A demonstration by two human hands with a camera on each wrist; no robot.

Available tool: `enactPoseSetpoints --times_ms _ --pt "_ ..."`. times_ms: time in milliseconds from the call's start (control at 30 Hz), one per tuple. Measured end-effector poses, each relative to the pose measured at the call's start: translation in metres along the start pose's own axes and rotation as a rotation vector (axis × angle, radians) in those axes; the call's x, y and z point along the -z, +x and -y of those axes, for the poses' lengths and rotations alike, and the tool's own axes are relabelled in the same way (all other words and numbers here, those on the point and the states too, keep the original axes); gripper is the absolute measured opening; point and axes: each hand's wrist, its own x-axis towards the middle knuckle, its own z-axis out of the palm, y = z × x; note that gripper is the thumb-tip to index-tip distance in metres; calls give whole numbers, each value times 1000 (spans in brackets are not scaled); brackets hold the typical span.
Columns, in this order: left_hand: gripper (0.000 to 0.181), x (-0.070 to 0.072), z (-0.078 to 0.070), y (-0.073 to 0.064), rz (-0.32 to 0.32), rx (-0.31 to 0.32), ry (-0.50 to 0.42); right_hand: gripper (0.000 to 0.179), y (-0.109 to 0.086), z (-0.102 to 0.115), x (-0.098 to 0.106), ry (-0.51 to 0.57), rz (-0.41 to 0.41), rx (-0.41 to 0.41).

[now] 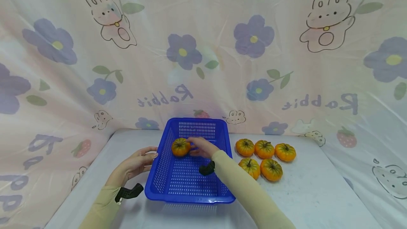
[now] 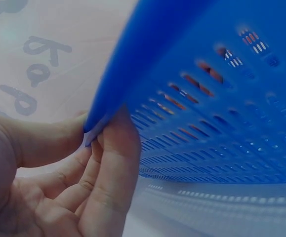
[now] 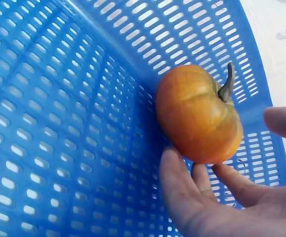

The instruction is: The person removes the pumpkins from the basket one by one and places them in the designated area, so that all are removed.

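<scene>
A blue plastic basket [image 1: 190, 198] with slotted walls stands in front of me. At its left side, my left hand [image 1: 135, 163] holds the rim [image 2: 118, 74], thumb on one side and fingers curled under the other. Inside the basket, near its left wall, sits a small orange pumpkin [image 1: 180, 147] with a dark stem. My right hand [image 1: 203, 147] reaches in beside it. In the right wrist view, some fingertips [image 3: 170, 158] are at the pumpkin's underside, while another digit [image 3: 283, 122] at the right edge stands apart from it.
Several more small pumpkins [image 1: 271, 170] stand on the white table [image 1: 318, 190], right of the basket, in two rows. A fabric curtain [image 1: 219, 77] printed with flowers and rabbits hangs behind the table. My right forearm crosses over the basket's right rim.
</scene>
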Motion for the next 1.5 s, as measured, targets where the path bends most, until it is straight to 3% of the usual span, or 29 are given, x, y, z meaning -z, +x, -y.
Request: enactPoseSetpoints --times_ms 333,600,933,1233,1500 --pt "45 -3 -3 -1 19 -10 14 42 -3 -2 0 -26 19 -13" --pt "45 -4 -3 1 12 3 10 38 -2 -6 1 -81 108 27" --pt "45 -3 -3 3 18 0 11 42 -2 -5 2 -129 100 29" --pt "44 -4 -4 1 -14 12 26 39 -7 8 6 20 116 41" --pt "44 -3 -4 -1 -6 7 17 43 -15 22 11 160 221 84"
